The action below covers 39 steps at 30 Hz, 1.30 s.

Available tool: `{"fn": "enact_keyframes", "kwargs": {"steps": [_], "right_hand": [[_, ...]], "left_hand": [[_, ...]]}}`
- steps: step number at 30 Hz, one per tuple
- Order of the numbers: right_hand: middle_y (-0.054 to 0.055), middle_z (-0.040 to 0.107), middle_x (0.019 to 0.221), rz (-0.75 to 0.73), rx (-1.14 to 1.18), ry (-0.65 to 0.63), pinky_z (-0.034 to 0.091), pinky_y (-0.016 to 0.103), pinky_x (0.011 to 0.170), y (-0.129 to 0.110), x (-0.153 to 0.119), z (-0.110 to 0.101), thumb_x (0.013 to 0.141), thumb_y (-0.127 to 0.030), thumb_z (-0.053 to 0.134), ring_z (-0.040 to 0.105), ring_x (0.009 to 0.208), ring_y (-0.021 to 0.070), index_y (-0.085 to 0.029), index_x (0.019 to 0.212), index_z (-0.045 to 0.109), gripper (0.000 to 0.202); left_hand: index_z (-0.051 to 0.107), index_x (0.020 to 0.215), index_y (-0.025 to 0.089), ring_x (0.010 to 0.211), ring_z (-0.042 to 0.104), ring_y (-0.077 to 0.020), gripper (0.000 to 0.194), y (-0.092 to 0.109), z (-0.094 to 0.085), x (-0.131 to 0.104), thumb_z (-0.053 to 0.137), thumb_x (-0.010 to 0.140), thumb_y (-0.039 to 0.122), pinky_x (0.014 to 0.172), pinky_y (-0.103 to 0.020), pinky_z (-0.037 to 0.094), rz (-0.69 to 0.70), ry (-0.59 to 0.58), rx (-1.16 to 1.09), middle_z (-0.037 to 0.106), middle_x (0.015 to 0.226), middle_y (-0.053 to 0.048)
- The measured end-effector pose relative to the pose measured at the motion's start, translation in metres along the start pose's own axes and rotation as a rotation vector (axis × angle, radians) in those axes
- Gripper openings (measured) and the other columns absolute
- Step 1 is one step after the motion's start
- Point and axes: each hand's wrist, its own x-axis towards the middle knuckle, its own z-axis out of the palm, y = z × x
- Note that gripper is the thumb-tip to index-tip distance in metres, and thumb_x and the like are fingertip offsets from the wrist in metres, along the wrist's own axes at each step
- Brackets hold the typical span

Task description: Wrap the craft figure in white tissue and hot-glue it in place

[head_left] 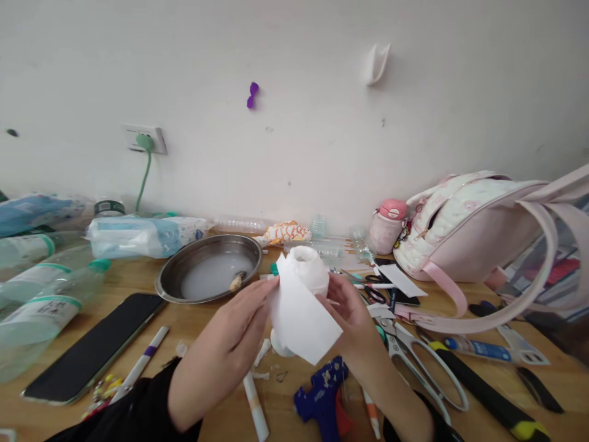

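A white, rounded object with a hole in its top (pixel 309 265) is held upright near the middle of the view. A flat piece of white paper (pixel 304 319) lies slanted against its front. My left hand (pixel 230 344) presses its fingers to the left edge of the paper. On the other side, my right hand (pixel 356 325) has its fingers curled round the white object and the paper's right side. A blue glue gun (pixel 322 396) lies on the table just below my hands.
A metal bowl of cloudy liquid (pixel 163 285) stands left of centre. Plastic bottles (pixel 41 316) and a black phone (pixel 92 350) lie at left. Scissors (pixel 414 356), a yellow-black cutter (pixel 488 387), a pink bottle (pixel 388 227) and a pink bag (pixel 483 227) are at right.
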Motion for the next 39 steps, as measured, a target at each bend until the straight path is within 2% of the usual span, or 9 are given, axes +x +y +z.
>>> {"fn": "enact_keyframes", "kwargs": {"steps": [6, 10, 13, 16, 18, 24, 27, 31, 39], "right_hand": [[0.011, 0.062, 0.118, 0.031, -0.03, -0.098, 0.039, 0.048, 0.097, 0.008, 0.003, 0.002, 0.074, -0.042, 0.065, 0.056, 0.113, 0.0272, -0.022, 0.113, 0.051, 0.046], [0.009, 0.061, 0.12, 0.027, -0.056, -0.146, 0.039, 0.047, 0.095, 0.003, 0.001, 0.001, 0.072, -0.029, 0.064, 0.056, 0.108, 0.0268, -0.023, 0.116, 0.056, 0.045], [0.009, 0.062, 0.121, 0.041, 0.014, -0.182, 0.04, 0.045, 0.095, -0.001, 0.0, -0.003, 0.082, -0.033, 0.048, 0.056, 0.11, 0.0258, -0.021, 0.114, 0.059, 0.036], [0.007, 0.067, 0.107, 0.036, 0.108, -0.214, 0.047, 0.04, 0.086, -0.004, 0.0, -0.005, 0.088, -0.045, 0.038, 0.062, 0.099, 0.0233, -0.023, 0.099, 0.056, 0.031], [0.006, 0.068, 0.105, 0.025, 0.137, -0.229, 0.049, 0.038, 0.08, -0.005, -0.001, -0.005, 0.084, -0.052, 0.047, 0.064, 0.092, 0.0229, -0.024, 0.087, 0.049, 0.028], [0.005, 0.06, 0.12, -0.1, 0.01, -0.15, 0.032, 0.042, 0.103, -0.001, 0.001, -0.002, 0.077, -0.028, 0.067, 0.051, 0.116, 0.0238, -0.021, 0.072, 0.057, 0.013], [0.005, 0.063, 0.116, -0.101, 0.005, -0.127, 0.039, 0.04, 0.098, -0.002, 0.001, -0.003, 0.078, -0.031, 0.067, 0.055, 0.11, 0.0228, -0.022, 0.08, 0.063, 0.01], [0.003, 0.067, 0.108, -0.028, 0.049, -0.099, 0.048, 0.029, 0.084, -0.007, 0.002, -0.005, 0.078, -0.035, 0.067, 0.062, 0.097, 0.0183, -0.024, 0.104, 0.064, 0.028], [0.002, 0.07, 0.096, -0.008, 0.105, -0.089, 0.046, 0.026, 0.082, -0.006, 0.004, -0.003, 0.079, -0.041, 0.065, 0.061, 0.091, 0.0178, -0.022, 0.085, 0.067, 0.02]], "left_hand": [[0.055, 0.109, 0.018, 0.096, 0.062, -0.0261, 0.036, -0.013, -0.005, 0.013, 0.049, 0.087, 0.045, 0.084, -0.044, 0.05, -0.236, -0.078, -0.095, 0.065, 0.106, -0.01], [0.043, 0.119, 0.018, 0.111, 0.054, -0.03, 0.053, -0.021, 0.0, 0.014, 0.061, 0.078, 0.046, 0.095, -0.049, 0.042, -0.229, -0.027, -0.093, 0.057, 0.12, -0.014], [0.035, 0.127, 0.02, 0.118, 0.049, -0.0282, 0.064, -0.022, 0.001, 0.015, 0.065, 0.075, 0.043, 0.1, -0.046, 0.04, -0.189, -0.038, -0.17, 0.051, 0.127, -0.013], [0.041, 0.115, 0.021, 0.105, 0.055, -0.0249, 0.053, -0.02, 0.001, 0.015, 0.067, 0.074, 0.042, 0.091, -0.042, 0.045, -0.196, -0.047, -0.219, 0.056, 0.112, -0.008], [0.042, 0.108, 0.021, 0.095, 0.056, -0.0231, 0.047, -0.02, 0.001, 0.014, 0.067, 0.074, 0.043, 0.083, -0.039, 0.047, -0.231, -0.016, -0.193, 0.056, 0.102, -0.006], [0.035, 0.101, 0.022, 0.089, 0.054, -0.0191, 0.045, -0.022, 0.004, 0.011, 0.067, 0.073, 0.039, 0.079, -0.035, 0.046, -0.232, 0.069, -0.21, 0.051, 0.1, -0.004], [0.033, 0.099, 0.024, 0.092, 0.058, -0.0187, 0.038, -0.02, 0.004, 0.012, 0.062, 0.078, 0.038, 0.078, -0.032, 0.048, -0.214, 0.056, -0.299, 0.055, 0.102, -0.005], [0.039, 0.087, 0.024, 0.1, 0.059, -0.0194, 0.016, -0.018, 0.003, 0.014, 0.05, 0.088, 0.036, 0.077, -0.03, 0.049, -0.182, 0.013, -0.395, 0.059, 0.113, -0.009], [0.044, 0.08, 0.023, 0.104, 0.054, -0.0226, 0.019, -0.024, 0.011, 0.009, 0.044, 0.092, 0.037, 0.091, -0.04, 0.043, -0.116, 0.048, -0.426, 0.057, 0.114, -0.009]]}}
